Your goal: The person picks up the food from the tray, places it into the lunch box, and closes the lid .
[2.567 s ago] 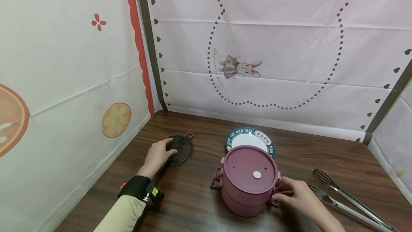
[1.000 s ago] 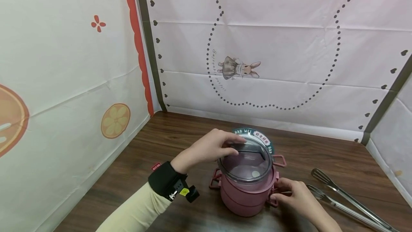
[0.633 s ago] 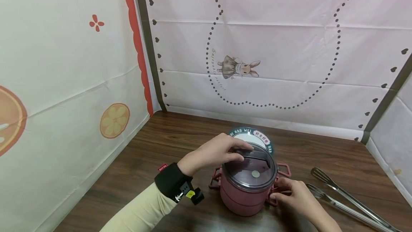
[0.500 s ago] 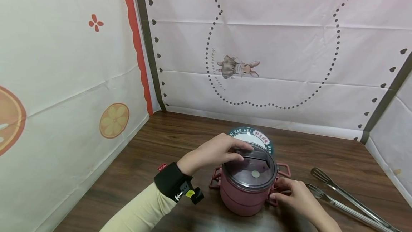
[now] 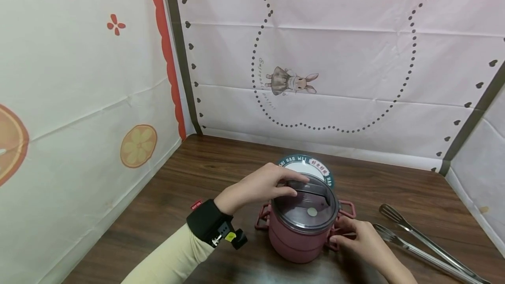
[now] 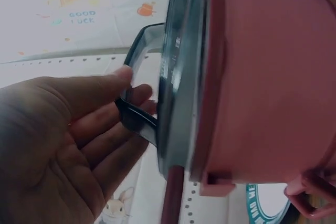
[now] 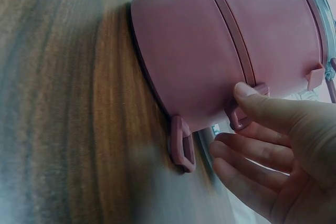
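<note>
A round, dark-pink stacked lunch box (image 5: 296, 245) stands upright on the brown table, its clear greyish lid (image 5: 289, 216) lying on top. My left hand (image 5: 258, 189) grips the lid's dark handle (image 6: 137, 118), thumb on one side and fingers behind. My right hand (image 5: 364, 242) is at the box's right side, where thumb and fingers pinch a pink clasp loop (image 7: 240, 118) at the seam between the tiers. A lower clasp (image 7: 182, 148) hangs free near the table. On the lid's right edge a pink clasp (image 5: 347, 208) sticks outward, and another loop (image 5: 262, 218) stands out at the left.
A plate (image 5: 292, 159) with a dark-green lettered rim lies behind the lunch box, partly hidden by it. Metal tongs (image 5: 428, 241) with slotted and forked ends lie at the right. Printed cloth walls (image 5: 335, 56) stand behind and at both sides.
My left hand has taken the lid from the table's left side, carried it right and lowered it onto the lunch box. My right hand has stayed at the box's side.
</note>
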{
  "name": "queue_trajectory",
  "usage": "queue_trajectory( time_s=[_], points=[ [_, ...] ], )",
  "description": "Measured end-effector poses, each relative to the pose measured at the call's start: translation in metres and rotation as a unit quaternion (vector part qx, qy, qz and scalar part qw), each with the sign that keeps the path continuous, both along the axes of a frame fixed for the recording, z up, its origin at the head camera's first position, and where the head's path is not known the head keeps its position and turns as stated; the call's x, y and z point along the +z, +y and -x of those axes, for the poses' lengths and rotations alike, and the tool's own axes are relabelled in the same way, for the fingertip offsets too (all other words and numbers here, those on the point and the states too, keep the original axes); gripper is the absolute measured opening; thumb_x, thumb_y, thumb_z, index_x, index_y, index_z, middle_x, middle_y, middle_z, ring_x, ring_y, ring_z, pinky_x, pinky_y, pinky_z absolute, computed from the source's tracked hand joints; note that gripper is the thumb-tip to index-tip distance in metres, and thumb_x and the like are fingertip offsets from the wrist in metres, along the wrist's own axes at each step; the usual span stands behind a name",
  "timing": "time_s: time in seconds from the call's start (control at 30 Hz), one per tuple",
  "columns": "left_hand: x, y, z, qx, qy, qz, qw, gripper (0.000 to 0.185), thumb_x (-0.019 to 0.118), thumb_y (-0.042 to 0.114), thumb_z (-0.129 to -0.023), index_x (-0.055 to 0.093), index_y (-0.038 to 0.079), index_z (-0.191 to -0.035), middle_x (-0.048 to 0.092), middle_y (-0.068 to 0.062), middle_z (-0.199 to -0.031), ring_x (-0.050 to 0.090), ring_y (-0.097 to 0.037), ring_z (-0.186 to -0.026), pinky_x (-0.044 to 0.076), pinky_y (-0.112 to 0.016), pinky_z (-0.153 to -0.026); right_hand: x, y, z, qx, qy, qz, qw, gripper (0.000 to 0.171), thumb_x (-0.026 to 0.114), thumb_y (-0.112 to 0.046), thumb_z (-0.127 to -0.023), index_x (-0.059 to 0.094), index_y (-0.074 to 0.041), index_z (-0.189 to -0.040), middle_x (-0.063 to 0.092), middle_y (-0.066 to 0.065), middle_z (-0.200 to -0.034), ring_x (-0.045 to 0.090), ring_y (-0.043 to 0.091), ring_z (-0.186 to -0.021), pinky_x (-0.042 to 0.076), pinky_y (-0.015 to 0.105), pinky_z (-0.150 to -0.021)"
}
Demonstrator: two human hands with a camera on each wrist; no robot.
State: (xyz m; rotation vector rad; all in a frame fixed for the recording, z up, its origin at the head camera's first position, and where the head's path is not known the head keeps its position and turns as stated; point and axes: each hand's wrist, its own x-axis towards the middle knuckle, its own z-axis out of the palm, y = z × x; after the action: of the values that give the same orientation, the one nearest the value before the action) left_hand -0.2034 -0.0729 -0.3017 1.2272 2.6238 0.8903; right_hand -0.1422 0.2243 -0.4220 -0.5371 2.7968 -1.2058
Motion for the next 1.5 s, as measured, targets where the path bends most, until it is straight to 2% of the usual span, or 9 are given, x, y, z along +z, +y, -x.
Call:
queue_trajectory(
  time_s=[0.13, 0.37, 0.57, 0.77, 0.87, 1.0, 1.27, 1.37, 1.5],
  points=[
    [-0.007, -0.014, 0.003, 0.013, -0.004, -0.042, 0.9990, 0.050, 0.069, 0.028, -0.094, 0.056, 0.022, -0.143, 0.063, -0.001, -0.138, 0.065, -0.017, -0.107, 0.054, -0.036, -0.089, -0.003, 0.001, -0.002, 0.004, 0.028, -0.002, 1.000, 0.041, 0.078, -0.026, -0.086, 0.068, 0.000, -0.116, 0.074, 0.014, -0.109, 0.075, 0.018, -0.089, 0.058, 0.022, -0.073],
    [-0.028, -0.055, 0.008, 0.048, -0.054, -0.098, 0.9926, 0.055, 0.068, 0.026, -0.095, 0.051, 0.015, -0.146, 0.053, -0.006, -0.149, 0.049, -0.023, -0.139, 0.043, -0.042, -0.114, 0.005, 0.004, -0.008, -0.045, 0.001, -0.006, 0.999, 0.048, 0.077, -0.029, -0.086, 0.067, -0.002, -0.124, 0.072, 0.013, -0.118, 0.073, 0.024, -0.098, 0.060, 0.026, -0.079],
    [-0.057, -0.078, 0.012, 0.084, -0.079, -0.105, 0.9878, 0.043, 0.060, 0.013, -0.099, 0.056, 0.013, -0.142, 0.060, -0.010, -0.142, 0.057, -0.028, -0.131, 0.049, -0.045, -0.107, 0.008, 0.004, -0.009, -0.070, 0.015, -0.004, 0.997, 0.042, 0.079, -0.022, -0.085, 0.069, -0.006, -0.122, 0.074, 0.011, -0.116, 0.072, 0.024, -0.102, 0.060, 0.030, -0.081],
    [-0.088, -0.070, 0.009, 0.092, -0.075, -0.020, 0.9927, 0.041, 0.069, 0.010, -0.093, 0.063, 0.011, -0.134, 0.068, -0.011, -0.128, 0.064, -0.028, -0.118, 0.054, -0.043, -0.097, 0.003, 0.000, -0.009, -0.042, 0.083, -0.015, 0.996, 0.035, 0.081, -0.022, -0.082, 0.074, -0.005, -0.111, 0.076, 0.009, -0.108, 0.071, 0.009, -0.094, 0.060, 0.028, -0.076],
    [-0.100, -0.061, 0.006, 0.097, -0.057, 0.016, 0.9935, 0.031, 0.074, 0.016, -0.090, 0.072, 0.011, -0.120, 0.075, -0.007, -0.112, 0.069, -0.017, -0.093, 0.056, -0.030, -0.078, 0.000, -0.001, -0.006, -0.029, 0.115, -0.018, 0.993, 0.028, 0.082, -0.020, -0.081, 0.076, -0.006, -0.104, 0.077, 0.007, -0.100, 0.069, 0.001, -0.088, 0.059, 0.025, -0.072],
    [-0.107, -0.052, 0.003, 0.120, -0.032, 0.041, 0.9915, 0.012, 0.074, 0.016, -0.090, 0.076, 0.011, -0.101, 0.075, -0.002, -0.088, 0.053, -0.005, -0.064, 0.041, -0.021, -0.056, -0.002, -0.002, -0.004, -0.025, 0.122, -0.019, 0.992, 0.025, 0.082, -0.021, -0.081, 0.077, -0.007, -0.101, 0.078, 0.006, -0.096, 0.068, -0.002, -0.083, 0.058, 0.022, -0.068],
    [-0.110, -0.053, 0.003, 0.126, -0.038, 0.034, 0.9908, 0.018, 0.077, 0.016, -0.087, 0.078, 0.013, -0.105, 0.078, -0.002, -0.097, 0.071, -0.011, -0.085, 0.053, -0.022, -0.071, -0.003, -0.008, -0.005, -0.029, 0.136, -0.011, 0.990, 0.025, 0.082, -0.018, -0.079, 0.078, -0.004, -0.099, 0.078, 0.009, -0.093, 0.067, -0.005, -0.080, 0.057, 0.019, -0.064],
    [-0.114, -0.055, 0.003, 0.120, -0.049, 0.011, 0.9916, 0.024, 0.079, 0.015, -0.085, 0.077, 0.014, -0.109, 0.078, 0.000, -0.100, 0.073, -0.013, -0.094, 0.056, -0.023, -0.078, -0.006, -0.011, -0.005, -0.045, 0.112, 0.007, 0.993, 0.027, 0.083, -0.018, -0.079, 0.078, -0.003, -0.100, 0.078, 0.010, -0.095, 0.067, -0.005, -0.081, 0.057, 0.019, -0.066],
    [-0.119, -0.056, 0.002, 0.115, -0.064, -0.012, 0.9912, 0.028, 0.080, 0.016, -0.083, 0.076, 0.014, -0.111, 0.078, -0.001, -0.101, 0.072, -0.010, -0.092, 0.051, -0.021, -0.071, -0.010, -0.012, -0.005, -0.072, 0.058, 0.033, 0.995, 0.029, 0.084, -0.019, -0.078, 0.077, -0.003, -0.102, 0.078, 0.011, -0.098, 0.067, -0.006, -0.082, 0.057, 0.018, -0.068]
  ],
)
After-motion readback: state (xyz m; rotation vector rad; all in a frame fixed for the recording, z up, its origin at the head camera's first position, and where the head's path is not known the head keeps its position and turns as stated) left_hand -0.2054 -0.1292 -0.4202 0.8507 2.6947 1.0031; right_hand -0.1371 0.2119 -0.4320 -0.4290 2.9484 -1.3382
